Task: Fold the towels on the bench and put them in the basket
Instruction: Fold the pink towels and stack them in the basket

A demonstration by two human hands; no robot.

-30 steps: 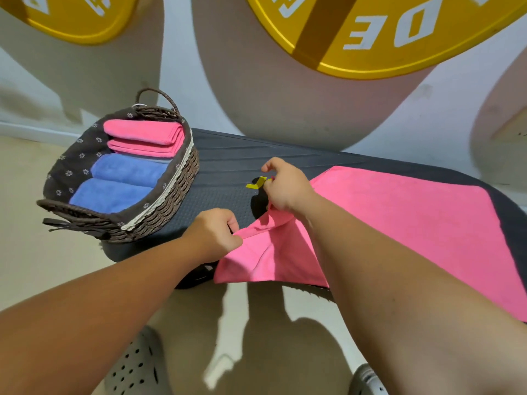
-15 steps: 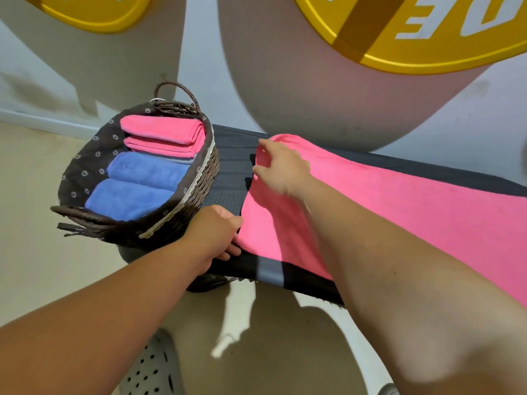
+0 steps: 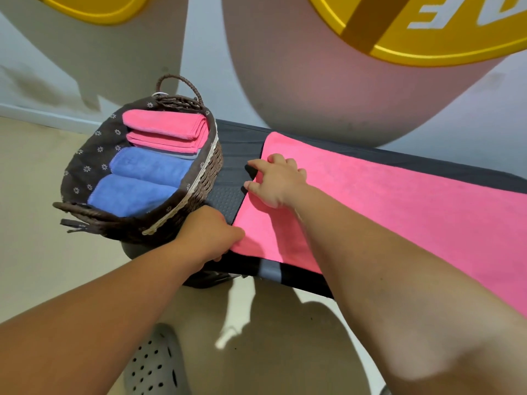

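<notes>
A pink towel [image 3: 399, 201] lies spread flat along the dark bench [image 3: 236, 143]. My right hand [image 3: 278, 181] rests on the towel's left edge with fingers spread, pressing it down. My left hand [image 3: 208, 238] pinches the towel's near left corner at the bench's front edge. Left of the towel, a woven basket [image 3: 199, 189] with a dark flowered lining sits on the bench end. It holds two folded pink towels [image 3: 168, 132] at the back and two rolled blue towels [image 3: 142, 181] at the front.
A grey wall with large yellow weight-plate graphics [image 3: 427, 38] stands right behind the bench. Beige floor lies to the left and below. A grey perforated clog [image 3: 154, 363] shows at the bottom, under my left arm.
The lifted left end of the pink towel has been pulled leftward and laid flat toward the basket. My right hand let go of the fabric and now presses on it.
</notes>
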